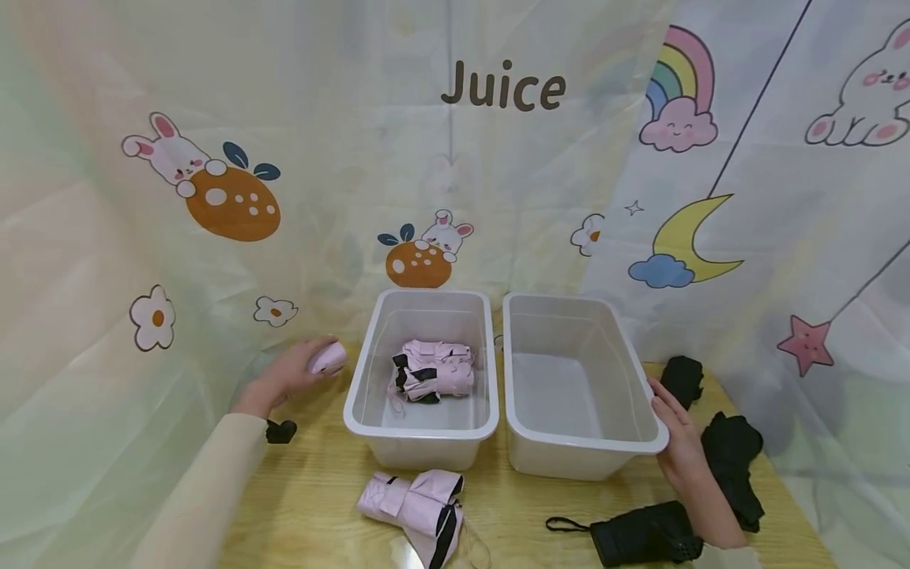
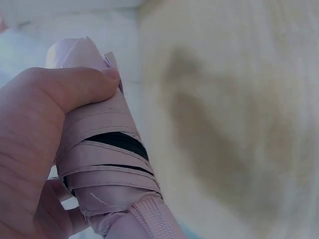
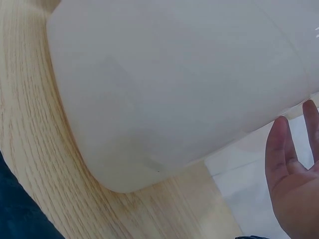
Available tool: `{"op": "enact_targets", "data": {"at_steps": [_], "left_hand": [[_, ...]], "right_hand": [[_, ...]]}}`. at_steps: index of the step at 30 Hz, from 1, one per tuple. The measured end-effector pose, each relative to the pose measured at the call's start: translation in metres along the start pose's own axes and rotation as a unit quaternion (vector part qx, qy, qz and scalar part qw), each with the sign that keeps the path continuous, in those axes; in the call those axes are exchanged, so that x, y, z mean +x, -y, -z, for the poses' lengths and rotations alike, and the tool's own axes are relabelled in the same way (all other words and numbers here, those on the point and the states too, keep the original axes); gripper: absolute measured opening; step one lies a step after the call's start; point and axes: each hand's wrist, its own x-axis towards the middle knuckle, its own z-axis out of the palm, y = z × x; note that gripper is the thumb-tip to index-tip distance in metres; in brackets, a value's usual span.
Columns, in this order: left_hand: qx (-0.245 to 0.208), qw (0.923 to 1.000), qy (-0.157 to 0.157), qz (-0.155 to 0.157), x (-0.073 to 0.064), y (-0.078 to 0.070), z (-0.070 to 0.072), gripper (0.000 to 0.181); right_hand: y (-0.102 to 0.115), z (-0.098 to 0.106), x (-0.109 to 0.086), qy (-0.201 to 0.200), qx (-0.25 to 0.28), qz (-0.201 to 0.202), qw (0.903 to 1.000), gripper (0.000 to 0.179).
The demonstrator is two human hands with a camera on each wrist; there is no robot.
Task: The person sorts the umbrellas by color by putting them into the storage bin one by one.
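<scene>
At the left, my left hand (image 1: pixel 287 371) grips a folded pink umbrella (image 1: pixel 329 359). In the left wrist view the thumb lies across its pink cloth (image 2: pixel 104 119), with dark lining showing between the folds. My right hand (image 1: pixel 678 442) touches the outer right side of the right white bin (image 1: pixel 583 444) near its rim, fingers fairly straight in the right wrist view. That bin has nothing in it. Beside it stands the left white bin (image 1: pixel 423 433), with folded pink umbrellas (image 1: pixel 444 375) lying inside.
Another pink umbrella (image 1: pixel 408 506), loosely folded, lies in front of the left bin. Black folded umbrellas (image 1: pixel 640 533) lie about the right forearm and to the right of the right bin. A printed curtain (image 1: pixel 341 158) hangs behind the wooden table (image 1: pixel 306 498).
</scene>
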Motion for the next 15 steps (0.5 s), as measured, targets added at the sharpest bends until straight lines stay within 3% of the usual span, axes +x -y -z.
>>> {"op": "enact_targets", "data": {"at_steps": [7, 11, 15], "left_hand": [[0.025, 0.9991, -0.012, -0.033, 0.005, -0.017, 0.037, 0.067], [0.045, 0.9956, -0.026, -0.078, 0.008, -0.035, 0.057, 0.066], [0.071, 0.9921, -0.031, -0.099, 0.013, -0.057, 0.075, 0.066]], "right_hand": [[0.001, -0.001, 0.001, -0.005, -0.008, 0.001, 1.0000, 0.047], [0.002, -0.001, 0.002, -0.004, -0.010, 0.005, 0.9999, 0.047], [0.001, -0.001, 0.001, -0.006, -0.013, 0.004, 0.9999, 0.049]]}}
